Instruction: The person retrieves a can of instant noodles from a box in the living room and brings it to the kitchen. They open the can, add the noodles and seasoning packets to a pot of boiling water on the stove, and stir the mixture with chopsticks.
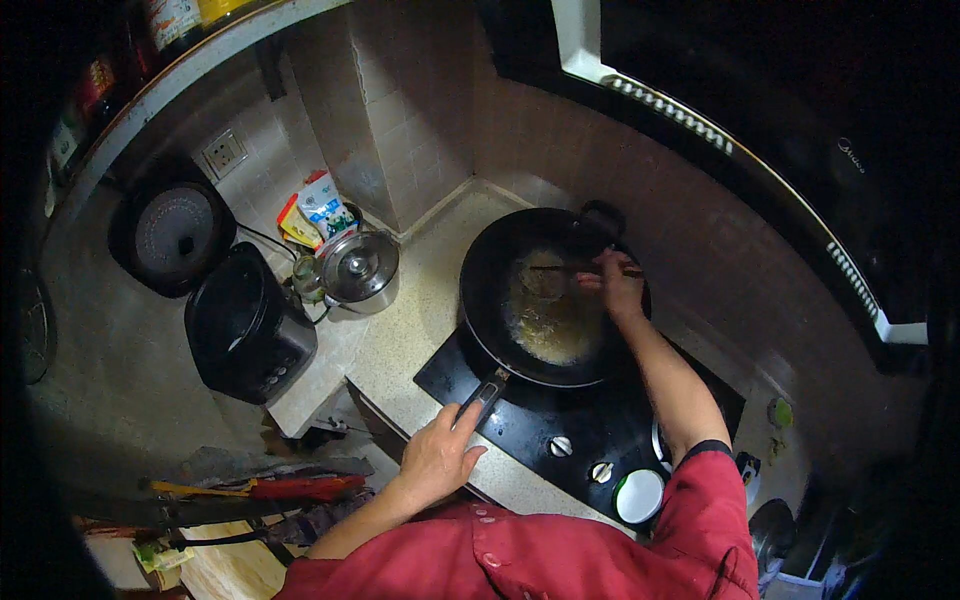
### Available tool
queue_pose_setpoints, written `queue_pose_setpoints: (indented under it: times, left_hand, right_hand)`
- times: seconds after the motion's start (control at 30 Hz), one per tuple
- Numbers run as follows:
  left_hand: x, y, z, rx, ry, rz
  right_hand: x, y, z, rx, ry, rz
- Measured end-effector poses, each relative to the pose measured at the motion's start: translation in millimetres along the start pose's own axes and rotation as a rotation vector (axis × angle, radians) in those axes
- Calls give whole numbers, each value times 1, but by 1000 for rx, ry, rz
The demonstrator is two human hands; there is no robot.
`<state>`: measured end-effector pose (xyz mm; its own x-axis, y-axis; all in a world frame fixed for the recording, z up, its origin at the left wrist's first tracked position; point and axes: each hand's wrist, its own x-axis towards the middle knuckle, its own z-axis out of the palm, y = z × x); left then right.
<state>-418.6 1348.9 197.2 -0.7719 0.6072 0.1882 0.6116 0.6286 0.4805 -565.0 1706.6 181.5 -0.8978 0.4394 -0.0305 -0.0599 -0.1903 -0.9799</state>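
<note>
A black wok (487,322) sits on the black glass gas stove (525,420), with shallow, bubbling yellowish liquid (559,322) in its bottom. My left hand (442,450) holds the wok's long black handle (491,391) at the near left. Over the far right part of the wok is my right hand (616,283), closed on dark, thin sticks that look like chopsticks (559,268). Their tips reach left over the liquid; whether they touch it, I cannot tell.
Left of the stove stand a lidded steel pot (364,274), a glass jar (307,279), seasoning packets (326,206) and an open black rice cooker (251,330). A white round lid or dish (638,496) lies near the stove knobs. The range hood (720,142) overhangs the right.
</note>
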Motion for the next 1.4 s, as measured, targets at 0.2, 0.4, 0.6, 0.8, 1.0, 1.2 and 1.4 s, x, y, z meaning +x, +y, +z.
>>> queue_pose_setpoints:
  times: [0.2,0.4,0.6,0.8,1.0,1.2,1.4]
  left_hand:
    - [0,0,1,-41,-57,-63]
    - [1,-1,3,-22,-61,-75]
    - [1,0,4,-22,-50,-67]
    - [2,3,2,26,-18,-2]
    - [1,4,1,46,-23,5]
    - [-1,4,1,34,8,24]
    - [-2,4,2,3,-36,-44]
  right_hand:
    - [6,10,-55,237,248,174]
    - [-3,22,-142,363,337,205]
    - [-60,-28,-172,198,369,206]
    - [-111,-106,-116,-419,199,236]
    - [-125,-127,-72,-683,21,-129]
    - [-96,-67,-51,-737,-85,-106]
    - [-71,-40,-50,-225,120,72]
